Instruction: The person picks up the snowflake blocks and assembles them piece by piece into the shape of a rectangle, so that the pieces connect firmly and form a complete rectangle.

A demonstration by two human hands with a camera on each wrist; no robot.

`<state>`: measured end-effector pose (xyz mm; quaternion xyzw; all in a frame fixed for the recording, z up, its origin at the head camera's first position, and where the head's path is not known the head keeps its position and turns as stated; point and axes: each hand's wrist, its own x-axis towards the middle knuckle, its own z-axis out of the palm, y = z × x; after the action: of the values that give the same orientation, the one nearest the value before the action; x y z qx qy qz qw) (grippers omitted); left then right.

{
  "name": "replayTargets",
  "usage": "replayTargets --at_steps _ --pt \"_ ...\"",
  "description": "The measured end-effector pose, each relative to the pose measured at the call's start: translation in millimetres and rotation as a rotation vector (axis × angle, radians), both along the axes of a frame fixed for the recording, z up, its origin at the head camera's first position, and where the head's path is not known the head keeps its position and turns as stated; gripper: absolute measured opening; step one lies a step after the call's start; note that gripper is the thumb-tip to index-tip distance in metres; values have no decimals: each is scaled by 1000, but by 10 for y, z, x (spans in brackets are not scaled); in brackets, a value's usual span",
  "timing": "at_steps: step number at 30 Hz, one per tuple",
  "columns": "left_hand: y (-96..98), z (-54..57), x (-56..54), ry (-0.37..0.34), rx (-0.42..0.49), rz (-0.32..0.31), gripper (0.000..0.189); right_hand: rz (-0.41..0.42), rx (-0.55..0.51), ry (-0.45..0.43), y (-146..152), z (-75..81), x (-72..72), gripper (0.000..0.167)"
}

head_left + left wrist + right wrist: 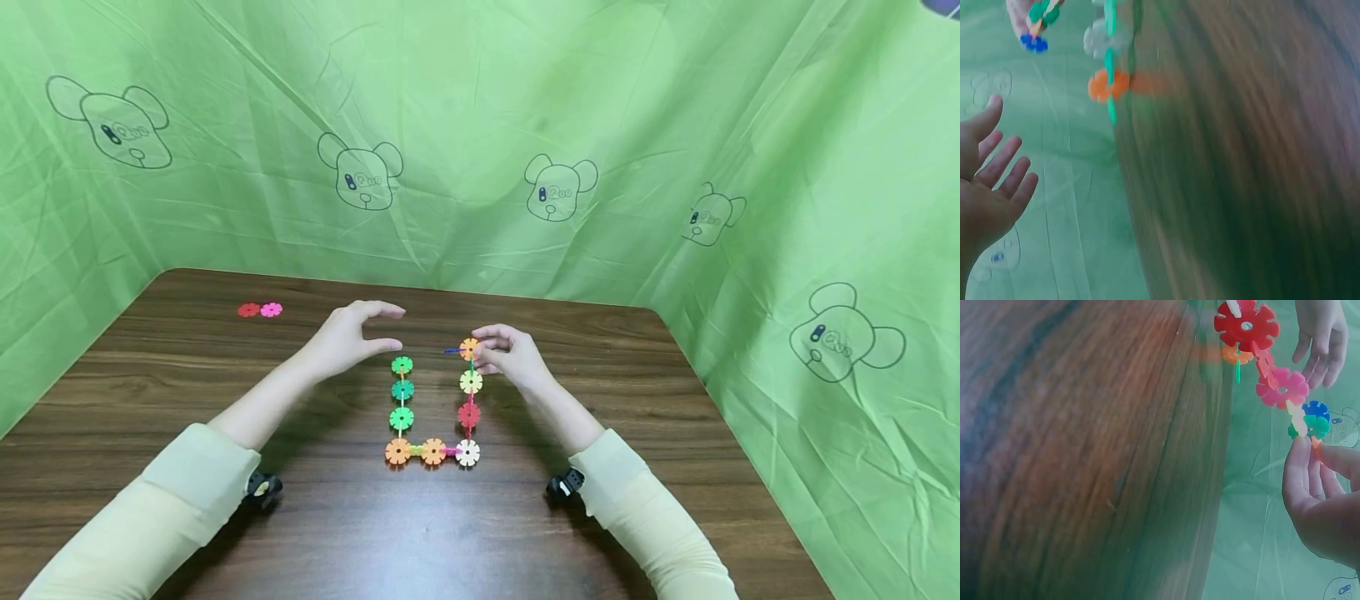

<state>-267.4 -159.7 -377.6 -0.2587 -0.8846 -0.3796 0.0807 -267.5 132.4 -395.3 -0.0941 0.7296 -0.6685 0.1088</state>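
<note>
My right hand (517, 358) pinches the orange notched snowflake disc (469, 348) topping the right side of a U-shaped chain. From that disc a blue disc (451, 351), seen edge-on, points left. Down the right side run a pale yellow disc (471, 382), a red disc (468, 415) and a white disc (467, 453). Several green discs (402, 390) form the left side. My left hand (341, 337) hovers above the left side's top, thumb and fingers parted, holding nothing. In the right wrist view, thumb and fingertips meet at an orange disc (1316, 450) below green and blue ones.
A loose red disc (248, 310) and a pink disc (272, 309) lie near the far left of the brown wooden table (637, 400). A green curtain (465, 100) with bear drawings hangs round the table's back and sides.
</note>
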Motion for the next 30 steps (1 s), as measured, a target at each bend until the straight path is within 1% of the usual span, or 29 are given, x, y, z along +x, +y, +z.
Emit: replayTargets --at_steps 3,7,13,19,22,25,30 --pt "-147 23 -28 -30 -29 6 56 5 2 10 16 -16 -3 36" --pt "-348 23 -79 -68 -49 41 63 15 22 36 42 -33 -6 35" --pt "-686 -31 -165 -46 -70 122 64 32 33 48 70 -47 -21 34" --pt "-997 -91 -212 -42 -84 174 66 33 37 35 75 -49 -24 31" --pt "-1160 -151 -234 -63 -96 201 67 40 46 38 80 -52 -24 30" --pt "-1343 -248 -268 -88 -108 229 71 50 43 43 86 -61 -23 29" --pt "-1600 -387 -308 -155 -121 276 81 59 41 58 112 -71 -21 30"
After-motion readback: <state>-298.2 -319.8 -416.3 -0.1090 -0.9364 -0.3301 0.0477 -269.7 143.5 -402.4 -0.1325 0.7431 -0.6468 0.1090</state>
